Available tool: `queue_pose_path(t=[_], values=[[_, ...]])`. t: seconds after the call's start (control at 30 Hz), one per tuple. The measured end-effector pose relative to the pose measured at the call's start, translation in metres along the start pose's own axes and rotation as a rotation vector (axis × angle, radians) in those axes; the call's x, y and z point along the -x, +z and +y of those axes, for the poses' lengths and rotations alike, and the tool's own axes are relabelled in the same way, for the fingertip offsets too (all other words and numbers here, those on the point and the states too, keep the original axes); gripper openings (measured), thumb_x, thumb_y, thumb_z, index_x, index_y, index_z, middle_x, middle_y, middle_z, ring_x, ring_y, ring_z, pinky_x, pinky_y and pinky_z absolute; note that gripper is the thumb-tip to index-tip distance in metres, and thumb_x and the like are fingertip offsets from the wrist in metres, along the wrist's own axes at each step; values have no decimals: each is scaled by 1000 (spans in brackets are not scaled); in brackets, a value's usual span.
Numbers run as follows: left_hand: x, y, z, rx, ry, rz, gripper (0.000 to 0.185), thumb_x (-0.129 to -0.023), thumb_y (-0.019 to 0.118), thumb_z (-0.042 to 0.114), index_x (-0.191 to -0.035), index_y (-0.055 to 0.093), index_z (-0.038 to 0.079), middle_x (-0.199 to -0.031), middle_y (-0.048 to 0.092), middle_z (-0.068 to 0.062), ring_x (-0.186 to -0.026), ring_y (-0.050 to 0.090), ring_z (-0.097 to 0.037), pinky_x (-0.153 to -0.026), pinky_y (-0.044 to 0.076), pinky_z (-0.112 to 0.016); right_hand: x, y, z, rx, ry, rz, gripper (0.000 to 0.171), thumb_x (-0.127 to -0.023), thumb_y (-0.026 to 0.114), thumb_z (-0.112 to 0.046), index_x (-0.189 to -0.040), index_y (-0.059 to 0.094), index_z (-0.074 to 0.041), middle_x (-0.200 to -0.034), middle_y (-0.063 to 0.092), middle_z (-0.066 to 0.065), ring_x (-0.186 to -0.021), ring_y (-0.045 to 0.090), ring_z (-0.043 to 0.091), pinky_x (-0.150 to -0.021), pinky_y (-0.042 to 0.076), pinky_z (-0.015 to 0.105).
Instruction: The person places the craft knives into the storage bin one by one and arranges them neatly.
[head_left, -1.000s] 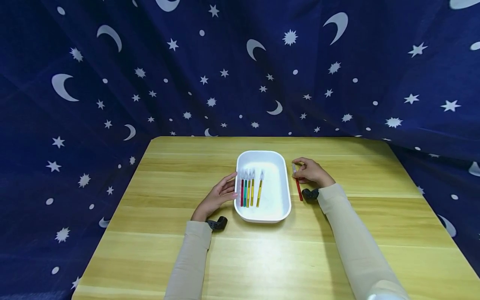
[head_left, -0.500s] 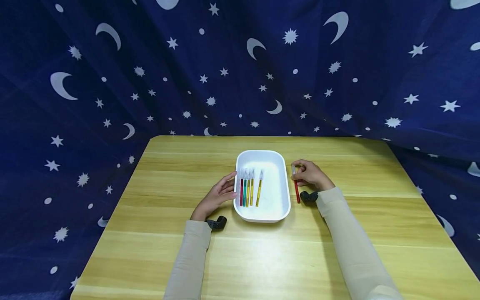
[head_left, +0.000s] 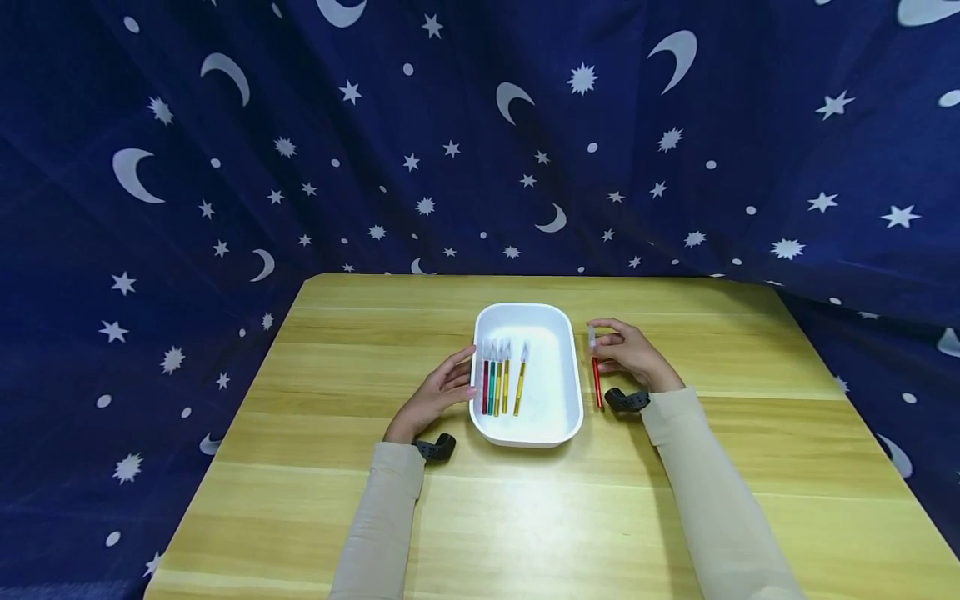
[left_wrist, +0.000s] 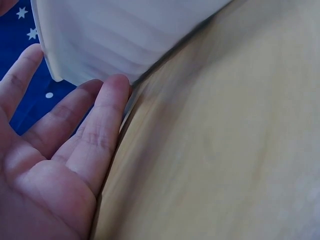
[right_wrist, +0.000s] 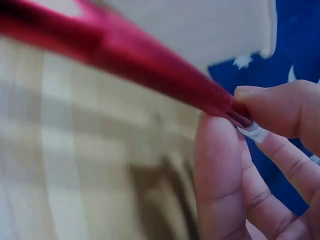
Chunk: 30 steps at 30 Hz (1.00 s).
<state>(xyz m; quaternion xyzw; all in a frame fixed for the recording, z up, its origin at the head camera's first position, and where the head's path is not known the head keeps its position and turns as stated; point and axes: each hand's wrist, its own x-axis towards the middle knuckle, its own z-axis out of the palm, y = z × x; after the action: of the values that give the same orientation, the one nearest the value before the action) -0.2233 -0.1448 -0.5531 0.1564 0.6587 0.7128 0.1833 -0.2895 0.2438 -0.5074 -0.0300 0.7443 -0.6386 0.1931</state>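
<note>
Evidently the right hand (head_left: pixel 630 354) pinches a red pen (head_left: pixel 596 379) near its clear cap between thumb and fingertips, just right of the white tray (head_left: pixel 570 417), while the left hand (head_left: pixel 438 392) lays straight fingers against the tray's left wall, seemingly steadying it; five pens (head_left: pixel 501 379) lie inside.

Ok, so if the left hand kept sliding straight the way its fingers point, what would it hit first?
The white tray. The left hand has straight fingers already against the tray's left wall, so it would likely just push the tray sideways.
</note>
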Motion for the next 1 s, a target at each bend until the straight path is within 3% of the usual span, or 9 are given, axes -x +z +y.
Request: queue_pose_path(t=[0.5, 1.0], values=[[-1, -1, -2, -15, 13, -2, 76, -106, 62, -3, -172, 26, 7, -171, 33, -28, -154, 39, -45, -119, 46, -34, 29, 21, -41, 74, -128, 37, 66, -101, 67, 5, -161, 39, 8, -106, 61, 10, -77, 70, 10, -75, 66, 33], [-1, 0, 0, -11, 7, 2, 76, -106, 62, -3, -172, 26, 8, -171, 34, -27, -154, 40, -45, -120, 45, -36, 27, 43, -55, 105, -146, 33, 67, -99, 69, 6, -159, 41, 9, -110, 61, 18, -78, 71, 12, -77, 67, 36]])
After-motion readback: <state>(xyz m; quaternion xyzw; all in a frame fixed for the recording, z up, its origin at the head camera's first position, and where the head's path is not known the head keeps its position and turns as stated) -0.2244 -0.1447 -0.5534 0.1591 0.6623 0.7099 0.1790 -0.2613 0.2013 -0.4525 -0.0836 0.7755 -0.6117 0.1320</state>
